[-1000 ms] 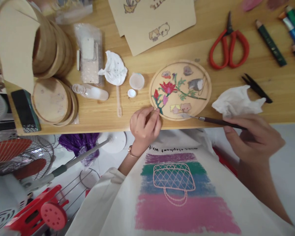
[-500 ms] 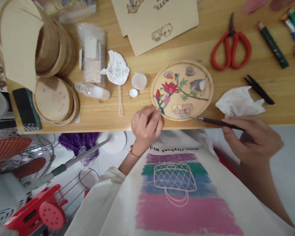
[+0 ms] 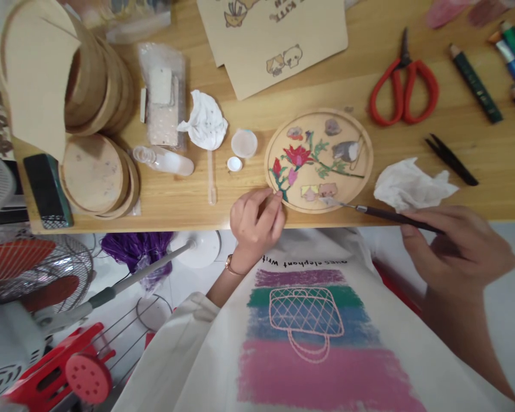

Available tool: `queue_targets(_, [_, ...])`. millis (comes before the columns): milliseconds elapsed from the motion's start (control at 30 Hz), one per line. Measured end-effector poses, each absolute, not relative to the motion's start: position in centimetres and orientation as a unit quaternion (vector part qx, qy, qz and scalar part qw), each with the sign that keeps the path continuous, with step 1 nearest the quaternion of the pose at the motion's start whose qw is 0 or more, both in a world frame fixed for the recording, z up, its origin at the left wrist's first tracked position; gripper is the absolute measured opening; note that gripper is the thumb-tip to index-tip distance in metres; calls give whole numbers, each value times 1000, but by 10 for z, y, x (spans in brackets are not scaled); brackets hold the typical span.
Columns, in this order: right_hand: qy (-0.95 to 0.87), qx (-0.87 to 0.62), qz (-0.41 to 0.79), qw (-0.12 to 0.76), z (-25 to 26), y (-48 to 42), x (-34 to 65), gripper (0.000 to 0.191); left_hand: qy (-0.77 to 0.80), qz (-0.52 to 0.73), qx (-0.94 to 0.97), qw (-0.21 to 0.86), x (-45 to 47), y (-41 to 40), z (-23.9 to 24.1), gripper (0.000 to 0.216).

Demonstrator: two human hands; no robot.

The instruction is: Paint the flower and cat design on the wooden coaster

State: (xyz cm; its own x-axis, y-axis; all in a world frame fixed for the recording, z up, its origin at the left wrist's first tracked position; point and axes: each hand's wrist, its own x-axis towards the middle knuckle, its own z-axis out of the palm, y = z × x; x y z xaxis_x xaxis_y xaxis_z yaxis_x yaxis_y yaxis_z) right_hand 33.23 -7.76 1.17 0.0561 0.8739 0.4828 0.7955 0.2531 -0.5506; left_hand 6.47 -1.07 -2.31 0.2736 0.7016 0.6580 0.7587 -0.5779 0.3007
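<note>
A round wooden plate lies flat near the table's front edge, decorated with red flowers, green stems and small animal figures. At its lower left rim, my left hand is closed, thumb and fingers pinched on the edge. My right hand grips the dark handle of a small palette knife. The knife's metal blade reaches over the plate's front rim, its tip beside the cat and bear figures. A crumpled white tissue lies just beyond the right hand.
Red-handled scissors, black tweezers and a dark green pencil lie to the right. Leftward are a small round cup, a clear bottle, a dropper and stacked wooden pieces. Printed cards lie behind.
My right hand has drawn slightly right and toward me with the palette knife. The blade tip has shifted slightly right and up by the animal figures. The left hand stays at the rim.
</note>
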Motion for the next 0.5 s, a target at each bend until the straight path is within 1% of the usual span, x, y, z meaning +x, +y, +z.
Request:
queue_targets(267, [-683,-607,45,405,13,-75,331,35,-457,-396,-796,27,64,-11,-24,26])
queue_targets(500, [-685,-611,44,394,11,-73,328,26,-458,-398,-794,38,65,-11,-24,25])
